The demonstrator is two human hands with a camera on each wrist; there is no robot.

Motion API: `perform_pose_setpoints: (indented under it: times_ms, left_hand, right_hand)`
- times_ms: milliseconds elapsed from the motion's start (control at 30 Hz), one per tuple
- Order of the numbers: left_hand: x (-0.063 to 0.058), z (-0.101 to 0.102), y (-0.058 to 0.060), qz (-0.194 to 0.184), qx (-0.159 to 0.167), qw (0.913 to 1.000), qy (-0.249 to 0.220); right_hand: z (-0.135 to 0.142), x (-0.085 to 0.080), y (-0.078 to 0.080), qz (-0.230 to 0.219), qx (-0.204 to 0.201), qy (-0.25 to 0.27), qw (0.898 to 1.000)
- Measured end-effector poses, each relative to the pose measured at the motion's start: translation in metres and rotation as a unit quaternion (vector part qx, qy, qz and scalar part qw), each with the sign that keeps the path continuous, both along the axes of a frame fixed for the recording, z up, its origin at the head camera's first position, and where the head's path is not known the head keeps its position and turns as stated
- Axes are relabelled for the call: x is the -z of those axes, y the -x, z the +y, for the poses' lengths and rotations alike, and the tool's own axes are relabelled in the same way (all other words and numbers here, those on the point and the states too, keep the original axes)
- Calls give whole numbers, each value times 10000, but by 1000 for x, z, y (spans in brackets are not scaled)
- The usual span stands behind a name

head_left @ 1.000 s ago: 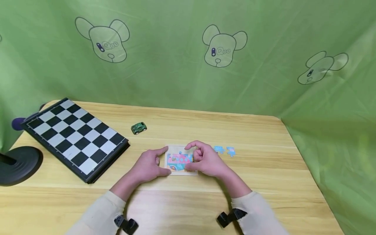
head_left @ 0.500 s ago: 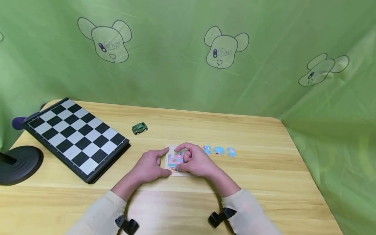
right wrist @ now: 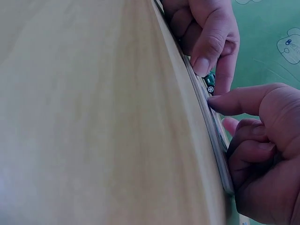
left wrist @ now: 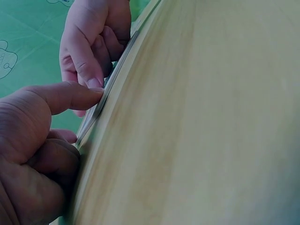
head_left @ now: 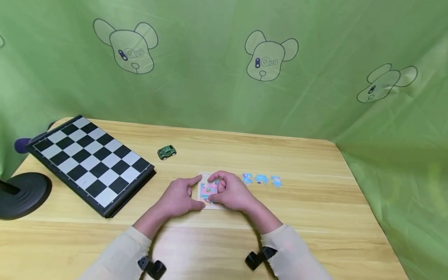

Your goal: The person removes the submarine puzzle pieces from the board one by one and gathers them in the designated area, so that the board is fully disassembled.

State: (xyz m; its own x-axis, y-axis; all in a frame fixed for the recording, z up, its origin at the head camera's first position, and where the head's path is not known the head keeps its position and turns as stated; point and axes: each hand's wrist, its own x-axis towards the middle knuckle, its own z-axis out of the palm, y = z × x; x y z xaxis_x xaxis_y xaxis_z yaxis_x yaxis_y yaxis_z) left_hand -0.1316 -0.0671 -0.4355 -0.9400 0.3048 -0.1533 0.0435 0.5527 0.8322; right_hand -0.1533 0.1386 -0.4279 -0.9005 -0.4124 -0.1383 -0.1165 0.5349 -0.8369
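Observation:
A small light-framed jigsaw puzzle (head_left: 208, 189) with a pink, blue and orange picture lies in front of me in the head view. At its left side my left hand (head_left: 176, 197) holds the frame, thumb at the near corner and index finger at the far one. My right hand (head_left: 232, 191) curls over the right part, its thumb and bent index finger spanning the picture. In the right wrist view, the right thumb touches the puzzle's near edge (right wrist: 218, 140). The palm hides the right side, and any piece under it. Loose blue puzzle pieces (head_left: 261, 179) lie in a row beyond the right hand.
A black-and-white chessboard (head_left: 92, 161) lies angled on the left of the wooden table (head_left: 297, 217). Behind the puzzle stands a green toy car (head_left: 167, 152). A round black base (head_left: 29, 194) sits at the left edge. Green curtain (head_left: 203, 97) hangs behind.
My right hand has slid left across the puzzle, covering more of its right side and uncovering a third loose blue piece. The left hand has stayed at the frame's left edge.

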Motion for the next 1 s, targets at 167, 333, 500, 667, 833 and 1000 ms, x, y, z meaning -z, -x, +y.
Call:
perform_pose_setpoints:
  times_ms: [167,333,500,667,833,1000]
  left_hand:
    - [0,0,1,-31,-4,10000,-4]
    - [0,0,1,-16,6,10000,-4]
    - [-1,0,1,-15,8,10000,10]
    - [-1,0,0,-13,9,10000,17]
    - [-1,1,0,-37,-17,10000,0]
    - [-2,1,0,-58,-3,10000,-7]
  right_hand:
    - [-1,-1,0,28,-19,-231,9997]
    - [-2,-3,0,-27,-66,-336,9994]
    - [-2,-2,1,-104,-76,-329,9994]
    - [-2,0,1,-97,-111,-245,9996]
    - [-3,-1,1,-119,-129,-180,9997]
    - [-4,-3,0,-146,-117,-175,9997]
